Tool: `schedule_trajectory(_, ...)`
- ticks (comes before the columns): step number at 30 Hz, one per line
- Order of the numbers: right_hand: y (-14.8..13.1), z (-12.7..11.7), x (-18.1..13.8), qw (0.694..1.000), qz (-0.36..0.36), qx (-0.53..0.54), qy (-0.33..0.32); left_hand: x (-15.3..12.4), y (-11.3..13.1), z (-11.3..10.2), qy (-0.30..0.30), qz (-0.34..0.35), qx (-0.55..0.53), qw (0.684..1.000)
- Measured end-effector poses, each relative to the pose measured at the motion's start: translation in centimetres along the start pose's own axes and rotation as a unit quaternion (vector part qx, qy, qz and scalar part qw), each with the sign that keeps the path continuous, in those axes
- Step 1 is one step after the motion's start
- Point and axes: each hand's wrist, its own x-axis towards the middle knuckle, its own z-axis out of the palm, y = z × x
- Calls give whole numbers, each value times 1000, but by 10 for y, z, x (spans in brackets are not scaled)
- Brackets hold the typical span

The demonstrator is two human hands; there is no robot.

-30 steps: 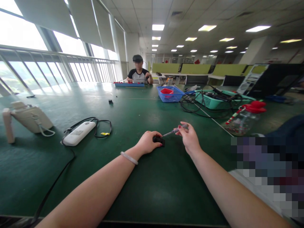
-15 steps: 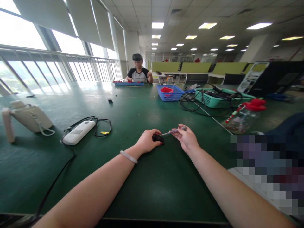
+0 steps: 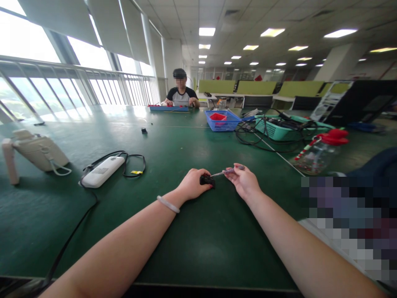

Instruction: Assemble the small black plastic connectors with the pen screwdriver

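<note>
On the green table, centre: I log one small black part, blocky and dark, detail too small to read. My left hand closes over it, pinning it to the mat. My right hand pinches a slim screwdriver, its tip touching the part. Nearby, left: white power bank with black cable.

My left hand covers a small part; my right hand brings a screwdriver to it from three o'clock; charger at ten; basket at twelve; bottle at two.
</note>
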Motion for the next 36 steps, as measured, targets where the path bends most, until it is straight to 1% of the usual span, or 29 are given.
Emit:
schedule_trajectory(6,0,-1,1,1000,-9,-18,-17,-1,0,1,-1,9,1,1000)
schedule_trajectory(10,0,-4,3,997,-44,-61,-34,0,-2,3,-1,7,7,1000)
schedule_trajectory(13,-1,-7,4,983,-122,-128,-57,1,-4,4,0,6,5,1000)
schedule_trajectory(17,-9,-6,-6,938,-278,-196,-63,0,-5,5,-4,20,19,1000)
schedule_trajectory(18,-11,-5,-10,927,-306,-209,-62,0,-5,6,-7,28,26,999)
schedule_trajectory(20,-14,-3,-18,908,-344,-229,-69,-2,-4,6,-13,43,37,998)
schedule_trajectory(22,-12,0,-24,892,-367,-250,-83,-4,-2,6,-14,52,42,998)
schedule_trajectory(26,-2,3,-26,863,-380,-313,-119,-6,1,6,-17,47,43,998)
schedule_trajectory(28,2,4,-25,859,-371,-324,-139,-6,1,6,-26,39,39,998)
schedule_trajectory(32,-1,7,-28,880,-338,-295,-156,-4,1,4,-42,32,35,998)
schedule_trajectory(34,-5,8,-32,889,-329,-280,-149,-4,0,4,-43,31,35,998)
schedule_trajectory(36,-9,8,-36,896,-334,-261,-133,-3,0,3,-40,27,38,998)
